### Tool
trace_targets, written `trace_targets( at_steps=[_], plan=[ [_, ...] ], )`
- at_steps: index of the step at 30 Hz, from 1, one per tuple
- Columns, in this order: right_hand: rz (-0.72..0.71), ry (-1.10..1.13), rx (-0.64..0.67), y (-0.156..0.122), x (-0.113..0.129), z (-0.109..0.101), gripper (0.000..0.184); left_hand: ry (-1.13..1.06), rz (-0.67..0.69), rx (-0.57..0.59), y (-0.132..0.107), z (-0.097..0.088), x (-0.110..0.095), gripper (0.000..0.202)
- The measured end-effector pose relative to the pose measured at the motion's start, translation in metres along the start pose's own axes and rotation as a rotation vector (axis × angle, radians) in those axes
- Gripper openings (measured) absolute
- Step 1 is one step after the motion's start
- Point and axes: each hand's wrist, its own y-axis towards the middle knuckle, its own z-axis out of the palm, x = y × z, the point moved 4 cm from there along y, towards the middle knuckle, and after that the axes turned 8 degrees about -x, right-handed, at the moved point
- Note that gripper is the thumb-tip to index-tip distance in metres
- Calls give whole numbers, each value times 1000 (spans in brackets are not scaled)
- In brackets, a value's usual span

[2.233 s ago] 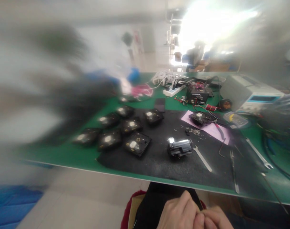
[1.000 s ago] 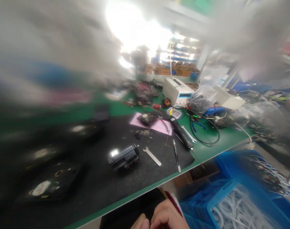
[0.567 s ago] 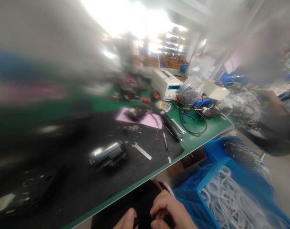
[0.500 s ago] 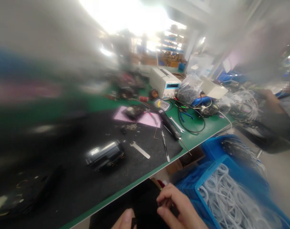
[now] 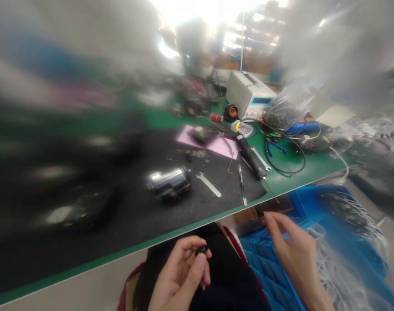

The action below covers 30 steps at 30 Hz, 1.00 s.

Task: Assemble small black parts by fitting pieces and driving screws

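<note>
My left hand [image 5: 182, 274] is below the table edge, over my lap, with thumb and fingers pinched on a small black ring-shaped part [image 5: 202, 249]. My right hand [image 5: 295, 255] is raised to the right of it, fingers apart and holding nothing, just above the blue crate [image 5: 316, 242] of white cables. On the black mat [image 5: 171, 211] lie a black boxy device [image 5: 169, 183], a flat wrench [image 5: 209, 184] and tweezers [image 5: 241, 184].
A screwdriver [image 5: 252, 162], a pink sheet [image 5: 212, 144] with a black part, loose screws, a white power supply [image 5: 250, 93], black cables and a plastic bag crowd the green table [image 5: 313, 168]. Blurred black housings lie at the left.
My hands, joined in my lap before, have come apart. The left now pinches a small black part and the right has risen open over the blue crate. The view swung right.
</note>
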Motion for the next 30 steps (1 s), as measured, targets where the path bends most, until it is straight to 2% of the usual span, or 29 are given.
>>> trace_targets(
  at_steps=[2,4,6,9,11,14,17,19,21,22,24,25,27,30],
  plan=[
    [-87,-59,-11,15,30,7,38,-13,28,3,1,3,-3,30],
    [-151,-133,10,37,49,24,44,-17,37,-5,1,5,-7,29],
    [-179,-210,17,57,57,44,42,-30,33,-21,1,4,-10,29],
    [-171,-280,9,73,55,63,29,-73,8,-49,2,0,-12,32],
    [-133,-287,-13,74,50,63,25,-101,-18,-50,3,-4,-12,31],
    [-41,-240,-62,65,49,47,32,-149,-44,3,7,-9,-9,28],
    [56,-37,-52,43,56,22,41,-202,-58,70,10,-12,-6,25],
    [176,323,53,24,59,8,48,-241,-66,88,11,-11,-7,23],
    [275,682,316,6,62,5,33,-291,-73,98,10,-9,-9,22],
    [281,836,452,-1,64,5,29,-318,-78,97,10,-7,-10,22],
    [199,1083,705,-10,72,7,44,-363,-98,94,8,-4,-13,21],
    [140,1162,774,-11,76,8,54,-382,-112,93,7,-3,-14,21],
    [31,1247,797,-13,87,12,61,-415,-144,96,5,-1,-16,20],
    [54,1146,528,-20,101,15,29,-435,-186,103,2,2,-16,19]
  ],
)
